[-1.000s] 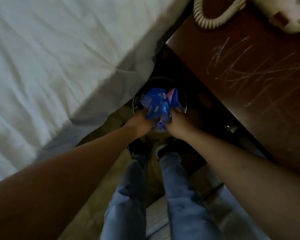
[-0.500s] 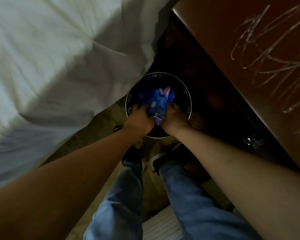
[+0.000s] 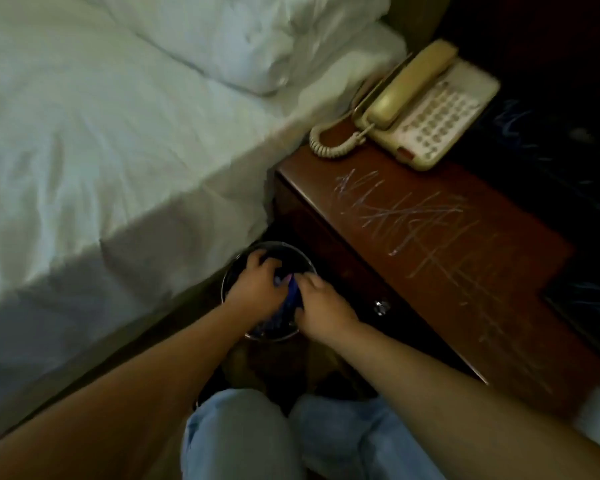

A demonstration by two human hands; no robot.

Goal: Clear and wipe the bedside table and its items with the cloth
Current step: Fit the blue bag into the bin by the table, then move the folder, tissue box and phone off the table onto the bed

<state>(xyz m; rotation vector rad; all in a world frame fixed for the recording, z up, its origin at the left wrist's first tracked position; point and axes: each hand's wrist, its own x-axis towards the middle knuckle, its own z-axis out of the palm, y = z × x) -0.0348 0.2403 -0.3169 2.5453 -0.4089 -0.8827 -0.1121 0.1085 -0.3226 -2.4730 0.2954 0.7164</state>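
Clearing looks like the step in hand: in the head view both hands are down in the round bin (image 3: 237, 271) on the floor between bed (image 3: 84, 133) and bedside table (image 3: 430, 271), the left hand (image 3: 255, 285) and right hand (image 3: 321, 308) curled around crumpled blue packaging (image 3: 293, 296), seemingly pressing it in. No cloth is visible; fetching it comes next. Pale scribbles (image 3: 413, 216) streak the tabletop's middle, and a beige telephone (image 3: 426, 109) sits at its far edge.
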